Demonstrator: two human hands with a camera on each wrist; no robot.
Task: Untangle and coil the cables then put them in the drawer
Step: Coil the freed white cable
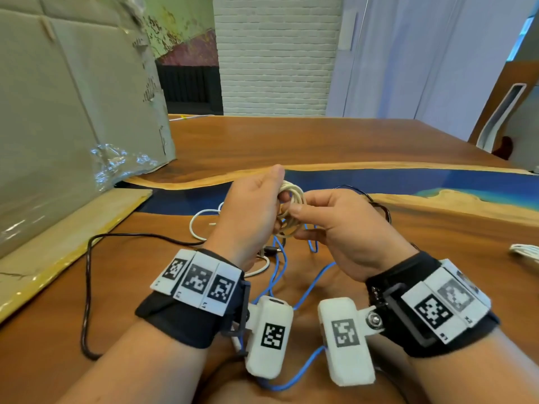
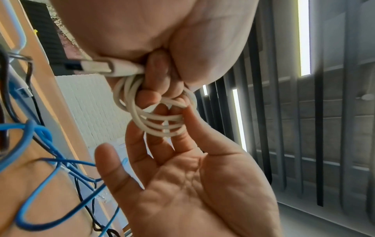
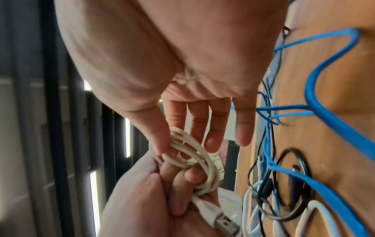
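One cream cable coil (image 1: pixel 291 209) of several loops is held above the worktop (image 1: pixel 335 141), between the two hands. The left hand (image 1: pixel 250 211) has its fingers curled tight through the loops; the right hand (image 1: pixel 344 228) pinches the loops between thumb and forefinger, its other fingers loosely straight. Only the wrist views show the coil's USB plug (image 2: pixel 95 68) jutting out beside the left hand's fingers (image 2: pixel 158 75); the head view hides it. On the worktop below lie one blue cable (image 1: pixel 303 290), one black cable (image 1: pixel 87 287) and one white cable (image 1: pixel 198 225), loose and crossing. A further white bundle (image 1: pixel 525 252) lies at the right edge, seen in the head view alone. A large cardboard box (image 1: pixel 67 112) stands to the left.
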